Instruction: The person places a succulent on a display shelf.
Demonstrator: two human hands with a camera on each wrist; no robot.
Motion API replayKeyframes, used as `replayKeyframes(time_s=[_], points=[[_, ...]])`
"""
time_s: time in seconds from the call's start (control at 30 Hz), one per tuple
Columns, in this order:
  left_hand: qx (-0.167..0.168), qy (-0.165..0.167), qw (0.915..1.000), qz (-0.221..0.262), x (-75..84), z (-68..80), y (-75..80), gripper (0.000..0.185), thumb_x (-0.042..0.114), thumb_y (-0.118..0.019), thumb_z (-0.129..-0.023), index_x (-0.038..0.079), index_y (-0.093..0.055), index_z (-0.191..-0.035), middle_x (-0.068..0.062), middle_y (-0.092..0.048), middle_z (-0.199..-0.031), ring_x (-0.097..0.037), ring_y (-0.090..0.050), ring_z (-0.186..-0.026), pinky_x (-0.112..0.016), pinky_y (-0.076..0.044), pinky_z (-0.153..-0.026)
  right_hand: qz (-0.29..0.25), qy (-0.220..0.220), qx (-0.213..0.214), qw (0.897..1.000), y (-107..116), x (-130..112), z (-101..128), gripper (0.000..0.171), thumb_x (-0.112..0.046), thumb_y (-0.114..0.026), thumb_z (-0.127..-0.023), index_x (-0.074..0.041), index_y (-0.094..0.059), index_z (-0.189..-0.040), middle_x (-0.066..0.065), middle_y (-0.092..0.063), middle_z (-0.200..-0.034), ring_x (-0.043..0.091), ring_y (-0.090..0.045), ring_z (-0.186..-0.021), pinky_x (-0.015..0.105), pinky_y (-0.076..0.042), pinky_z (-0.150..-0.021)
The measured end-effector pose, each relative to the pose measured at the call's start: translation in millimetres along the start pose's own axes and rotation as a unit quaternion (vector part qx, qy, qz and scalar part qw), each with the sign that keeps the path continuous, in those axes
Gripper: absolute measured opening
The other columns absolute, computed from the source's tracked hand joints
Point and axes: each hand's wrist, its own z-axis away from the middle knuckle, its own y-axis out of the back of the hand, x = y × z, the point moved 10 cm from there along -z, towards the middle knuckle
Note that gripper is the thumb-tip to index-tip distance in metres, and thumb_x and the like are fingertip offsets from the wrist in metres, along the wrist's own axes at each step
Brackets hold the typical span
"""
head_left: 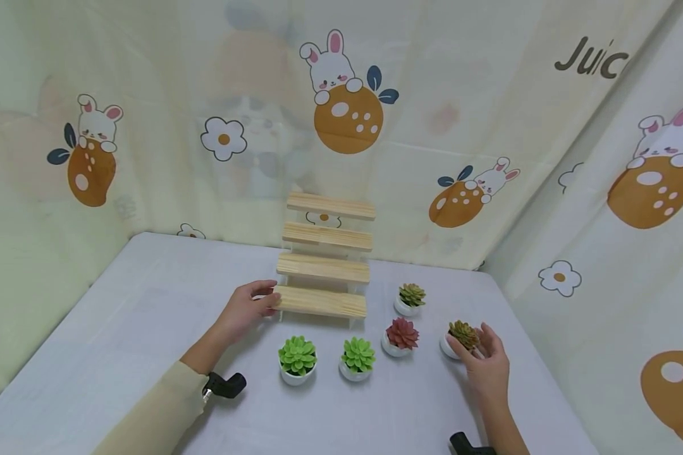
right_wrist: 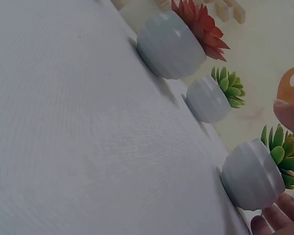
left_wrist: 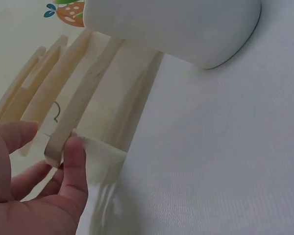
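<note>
Left hand (head_left: pixel 243 311) has its thumb and fingers pinched on the left end of the bottom step of the wooden stair shelf (head_left: pixel 326 256), while the right hand (head_left: pixel 486 361) is cupped loosely around the olive-green succulent pot (head_left: pixel 460 338), fingers curved against it but not clearly clamped yet.

From the head view, taking the shelf as the landmark: that olive pot sits on the white tabletop (head_left: pixel 119 328) well off to the shelf's front right. The red succulent (head_left: pixel 400 337) is in front of the shelf's right end, another greenish one (head_left: pixel 411 298) sits just beside that right end, and two bright green succulents (head_left: pixel 297 359) stand in front of the shelf.

Left wrist view: the thumb (left_wrist: pixel 76 159) presses on the end of the lowest slat (left_wrist: pixel 78 112), with the other fingers behind it. The slats look thin and light, so I'd guess the shelf slides or tips easily; holding it by the end seems sensible.

Right wrist view: fingertips (right_wrist: pixel 279 215) are under and behind the nearest pot (right_wrist: pixel 250 175). The pot looks smooth, glazed and rounded, probably light but slippery and chippable. I'd wrap the pot body low down rather than grab the leaves, which look like soft plastic.
</note>
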Motion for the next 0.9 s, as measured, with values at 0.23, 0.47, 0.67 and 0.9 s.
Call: replayKeyframes(time_s=[0.23, 0.47, 0.67, 0.9], points=[[0.004, 0.01, 0.9996, 0.026, -2.6, -1.1, 0.1, 0.051, 0.005, -0.065, -0.099, -0.007, -0.049, -0.145, -0.028, -0.057, -0.131, -0.015, -0.069, -0.091, -0.033, -0.066, -0.087, -0.025, -0.027, -0.01, 0.999, -3, 5, 0, 0.102, -0.037, -0.088, -0.081, -0.013, -0.03, -0.162, 0.015, -0.036, -0.164, 0.03, -0.038, -0.148, 0.035, -0.039, -0.123], [-0.002, 0.005, 0.9994, 0.033, -4.8, -3.9, 0.2, 0.053, -0.001, -0.067, -0.096, -0.009, -0.049, -0.145, -0.029, -0.058, -0.13, -0.014, -0.068, -0.094, -0.029, -0.066, -0.084, -0.024, -0.026, -0.006, 0.999, -4, 9, -1, 0.097, -0.03, -0.09, -0.08, -0.007, -0.037, -0.158, 0.019, -0.045, -0.156, 0.026, -0.045, -0.14, -0.003, -0.043, -0.086], [-0.003, 0.002, 0.9991, 0.043, -5.8, -5.9, 1.0, 0.053, -0.001, -0.068, -0.096, -0.009, -0.049, -0.145, -0.028, -0.058, -0.13, -0.012, -0.069, -0.093, -0.027, -0.066, -0.082, -0.024, -0.019, -0.008, 0.999, -4, 13, -4, 0.094, -0.024, -0.09, -0.08, -0.001, -0.039, -0.155, 0.023, -0.051, -0.15, -0.004, -0.052, -0.106, -0.007, -0.044, -0.076], [-0.003, 0.002, 0.9988, 0.049, -8.8, -7.0, 1.9, 0.052, -0.002, -0.068, -0.096, -0.009, -0.05, -0.144, -0.028, -0.058, -0.128, -0.009, -0.068, -0.09, -0.024, -0.065, -0.08, 0.003, -0.014, -0.012, 1.0, -4, 17, -6, 0.085, -0.026, -0.089, -0.081, 0.002, -0.046, -0.149, 0.023, -0.056, -0.145, -0.019, -0.051, -0.088, -0.005, -0.046, -0.074]])
